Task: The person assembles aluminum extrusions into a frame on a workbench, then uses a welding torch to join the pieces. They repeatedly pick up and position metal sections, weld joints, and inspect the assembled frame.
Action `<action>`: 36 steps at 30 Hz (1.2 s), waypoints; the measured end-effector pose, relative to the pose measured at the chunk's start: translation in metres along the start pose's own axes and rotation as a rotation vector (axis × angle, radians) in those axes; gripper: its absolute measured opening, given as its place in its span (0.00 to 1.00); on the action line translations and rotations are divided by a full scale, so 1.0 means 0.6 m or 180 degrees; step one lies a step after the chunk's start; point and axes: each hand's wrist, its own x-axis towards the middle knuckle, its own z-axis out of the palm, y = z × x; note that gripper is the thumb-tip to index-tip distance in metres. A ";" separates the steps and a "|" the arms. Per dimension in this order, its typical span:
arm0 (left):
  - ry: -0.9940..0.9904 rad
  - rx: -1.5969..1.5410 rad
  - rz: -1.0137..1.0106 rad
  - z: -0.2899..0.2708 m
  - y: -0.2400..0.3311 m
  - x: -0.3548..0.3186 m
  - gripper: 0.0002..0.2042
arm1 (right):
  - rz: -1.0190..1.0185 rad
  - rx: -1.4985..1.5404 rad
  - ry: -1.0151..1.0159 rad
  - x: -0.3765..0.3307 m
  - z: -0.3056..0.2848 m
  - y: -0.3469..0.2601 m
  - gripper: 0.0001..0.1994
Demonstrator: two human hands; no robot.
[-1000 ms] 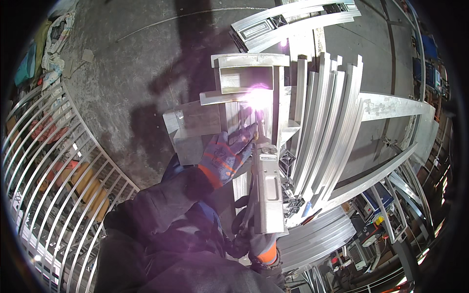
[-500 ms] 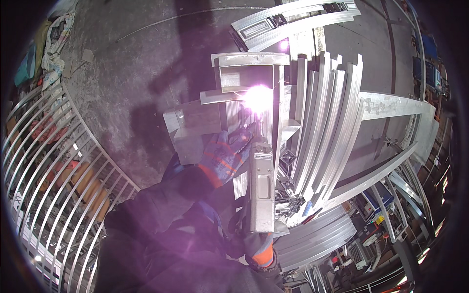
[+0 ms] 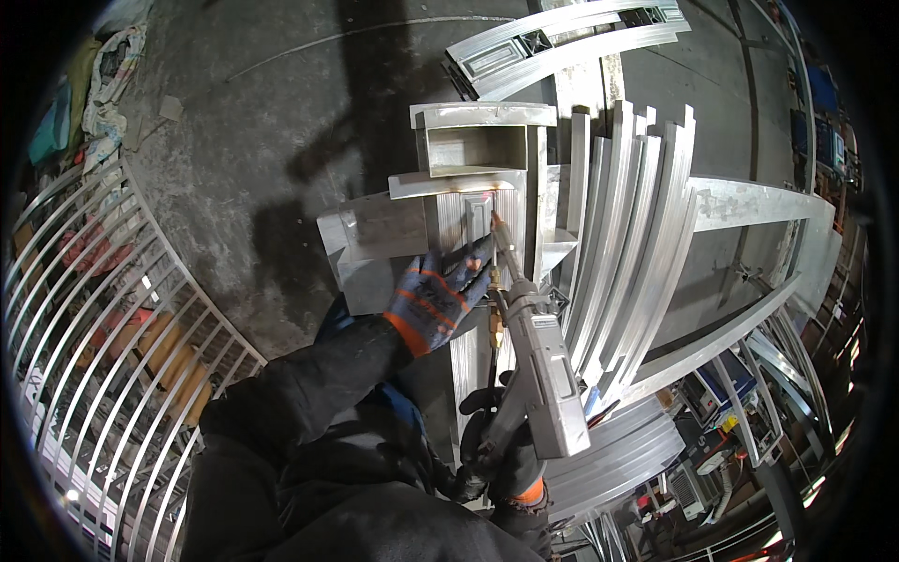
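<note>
My right hand (image 3: 506,450), in a dark glove with an orange cuff, is wrapped round the grip of a grey handheld welding gun (image 3: 554,398). The gun's narrow nozzle points away from me, its tip close to the end of a ribbed metal profile (image 3: 506,211). A small rectangular cap (image 3: 478,215) shows at that end. My left hand (image 3: 429,302), in a grey-blue glove with orange stripes, lies over the profile's left side, fingers stretched toward the nozzle. The profile's end lies by a metal fixture (image 3: 487,114) with a box-like opening. Shadow partly hides the left fingertips.
Several long metal profiles (image 3: 623,244) lie side by side to the right. More capped profiles (image 3: 571,47) lie at the far end. A metal railing (image 3: 140,347) curves along the left. Ribbed panels (image 3: 613,459) and tools are at the lower right.
The bright weld light at the nozzle tip has gone out. The gun's rear end has swung to the right and tilted, with my right hand. My left hand has barely moved.
</note>
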 end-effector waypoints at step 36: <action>-0.0014 0.0734 0.0369 -0.009 0.002 -0.008 0.23 | -0.0098 -0.0189 0.0114 0.022 -0.001 0.004 0.22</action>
